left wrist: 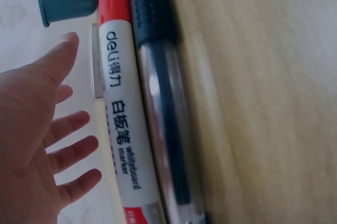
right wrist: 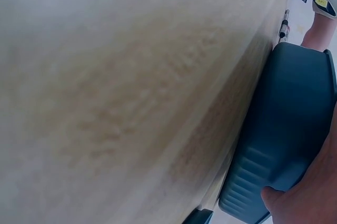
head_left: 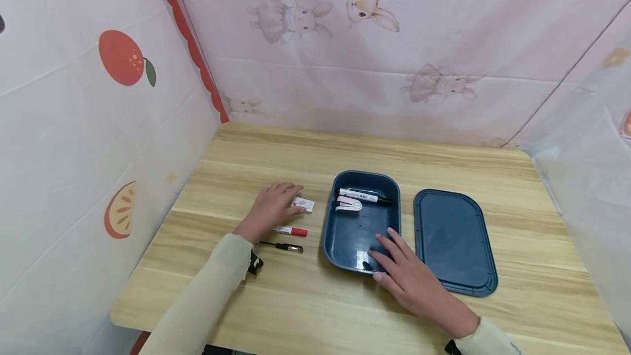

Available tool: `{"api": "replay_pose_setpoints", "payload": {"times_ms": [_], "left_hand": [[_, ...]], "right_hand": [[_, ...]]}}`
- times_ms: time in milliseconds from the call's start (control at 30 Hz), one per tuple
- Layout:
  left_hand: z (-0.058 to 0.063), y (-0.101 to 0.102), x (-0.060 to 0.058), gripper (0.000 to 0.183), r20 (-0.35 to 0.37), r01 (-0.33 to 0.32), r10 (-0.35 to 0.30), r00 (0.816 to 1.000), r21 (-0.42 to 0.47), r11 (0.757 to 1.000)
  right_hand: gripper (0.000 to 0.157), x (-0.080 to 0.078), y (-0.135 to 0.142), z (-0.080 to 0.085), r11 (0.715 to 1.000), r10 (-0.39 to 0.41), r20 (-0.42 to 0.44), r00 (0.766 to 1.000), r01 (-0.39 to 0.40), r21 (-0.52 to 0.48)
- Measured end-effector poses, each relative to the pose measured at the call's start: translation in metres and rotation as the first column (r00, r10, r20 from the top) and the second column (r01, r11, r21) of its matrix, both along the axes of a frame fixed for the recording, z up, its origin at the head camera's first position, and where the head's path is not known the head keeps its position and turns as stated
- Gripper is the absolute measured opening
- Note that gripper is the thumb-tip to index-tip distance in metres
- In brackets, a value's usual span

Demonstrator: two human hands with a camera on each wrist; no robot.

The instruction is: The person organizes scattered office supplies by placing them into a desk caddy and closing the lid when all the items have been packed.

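Observation:
My left hand [head_left: 276, 204] reaches over a small white box [head_left: 304, 205] on the table, fingers loosely spread; whether they touch it, I cannot tell. Nearer lie a red-capped whiteboard marker [head_left: 296, 232] and a black-capped pen [head_left: 286, 246], both large in the left wrist view, beside the left hand [left wrist: 47, 129]. A dark blue box [head_left: 352, 240] holds a small pale stapler [head_left: 351, 202] and a black-capped white marker [head_left: 360, 195]. My right hand [head_left: 409, 278] rests on its near right corner, fingers over the rim. In the right wrist view, the thumb [right wrist: 274, 197] lies by its outer wall.
The dark blue lid [head_left: 455, 240] lies flat on the wooden table [head_left: 305, 311], to the right of the box. A printed curtain [head_left: 355, 92] hangs along the far edge, and another covering [head_left: 98, 141] stands at the left.

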State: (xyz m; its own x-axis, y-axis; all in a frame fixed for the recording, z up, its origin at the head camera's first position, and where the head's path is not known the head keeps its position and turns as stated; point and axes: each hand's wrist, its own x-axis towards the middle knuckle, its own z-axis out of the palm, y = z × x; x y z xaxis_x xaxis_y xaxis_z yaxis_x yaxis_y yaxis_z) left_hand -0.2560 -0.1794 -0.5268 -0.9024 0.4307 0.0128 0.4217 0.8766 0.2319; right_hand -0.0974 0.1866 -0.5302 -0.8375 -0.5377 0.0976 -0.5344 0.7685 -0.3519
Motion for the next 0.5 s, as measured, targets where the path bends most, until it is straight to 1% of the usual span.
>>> {"api": "replay_pose_setpoints", "payload": {"times_ms": [300, 500], "left_hand": [[-0.0015, -0.0053, 0.0023, 0.069, 0.02, -0.003, 0.003, 1.0, 0.011, 1.0], [-0.0005, -0.0068, 0.0046, 0.061, 0.015, 0.025, -0.025, 1.0, 0.024, 0.999]], "right_hand": [[0.047, 0.0002, 0.0002, 0.0029, 1.0, 0.005, -0.002, 1.0, -0.005, 0.0], [0.047, 0.0002, 0.0005, 0.0018, 1.0, 0.003, -0.005, 1.0, -0.003, 0.003]]}}
